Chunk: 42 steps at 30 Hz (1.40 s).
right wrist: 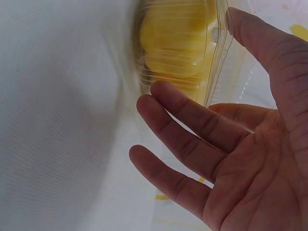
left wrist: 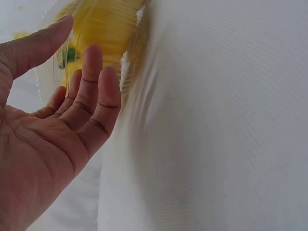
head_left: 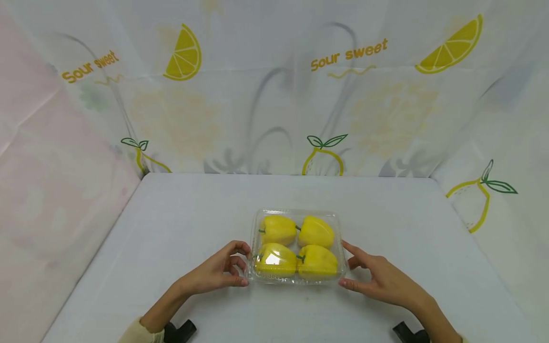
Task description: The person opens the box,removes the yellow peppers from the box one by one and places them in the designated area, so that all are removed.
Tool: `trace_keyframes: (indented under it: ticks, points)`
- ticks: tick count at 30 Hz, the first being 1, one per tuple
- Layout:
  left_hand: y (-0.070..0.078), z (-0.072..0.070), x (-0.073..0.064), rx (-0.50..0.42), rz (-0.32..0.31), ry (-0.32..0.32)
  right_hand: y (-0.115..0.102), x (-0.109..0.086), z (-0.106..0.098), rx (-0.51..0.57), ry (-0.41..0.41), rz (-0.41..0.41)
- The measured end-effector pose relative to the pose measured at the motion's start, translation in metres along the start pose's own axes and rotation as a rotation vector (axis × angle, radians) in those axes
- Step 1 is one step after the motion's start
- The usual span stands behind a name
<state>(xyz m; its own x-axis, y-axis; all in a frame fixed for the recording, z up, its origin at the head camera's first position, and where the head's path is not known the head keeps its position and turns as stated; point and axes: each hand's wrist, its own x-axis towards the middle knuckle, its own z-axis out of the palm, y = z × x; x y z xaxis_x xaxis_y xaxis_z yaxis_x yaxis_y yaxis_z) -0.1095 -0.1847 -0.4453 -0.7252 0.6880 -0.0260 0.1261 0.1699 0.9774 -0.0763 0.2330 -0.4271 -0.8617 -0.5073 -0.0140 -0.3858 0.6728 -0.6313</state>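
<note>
A transparent plastic clamshell box (head_left: 296, 211) lies on the white table with its lid over several yellow bell peppers (head_left: 317, 232) with green stems. At its left side is my left hand (head_left: 218, 269), fingers loosely bent and thumb tip by the near left corner. The left wrist view has those fingertips right at the box wall. My right hand (head_left: 379, 278) is at the opposite side, forefinger by the wall and thumb by the near right corner. In the right wrist view the thumb meets the rim, while the lower fingers (right wrist: 166, 175) stay spread and relaxed.
White cloth covers the table (head_left: 193, 205). A curtain (head_left: 240, 95) with lemon prints and lettering rises behind the far edge, and fabric hangs along both sides. Black wrist mounts (head_left: 182, 331) show near the bottom of the head view.
</note>
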Motion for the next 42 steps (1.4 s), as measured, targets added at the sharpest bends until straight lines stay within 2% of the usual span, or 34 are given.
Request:
trace_keyframes:
  ticks: [8,13,18,24,29,32,37,42]
  points:
    - [-0.002,0.002,0.000,-0.115,-0.025,-0.001,0.001,-0.001,0.000,0.015,-0.014,-0.003]
    - [-0.004,0.003,0.000,-0.168,-0.042,0.021,0.002,-0.001,0.000,0.007,-0.011,-0.025]
    - [-0.001,0.004,0.000,-0.216,-0.119,0.066,0.001,-0.003,-0.001,-0.049,-0.005,-0.017]
    - [0.003,0.005,0.003,-0.213,-0.183,0.121,0.002,-0.007,-0.002,-0.151,0.006,-0.003]
    - [0.004,0.006,0.003,-0.209,-0.167,0.091,0.004,-0.008,0.001,-0.206,0.060,-0.033]
    - [0.005,0.007,0.003,-0.195,-0.154,0.077,0.007,-0.009,0.004,-0.230,0.150,-0.097]
    - [0.006,0.006,0.004,-0.161,-0.146,0.070,0.011,-0.010,0.007,-0.243,0.336,-0.303]
    - [0.008,0.005,0.005,-0.127,-0.137,0.045,0.015,-0.011,0.009,-0.224,0.415,-0.459]
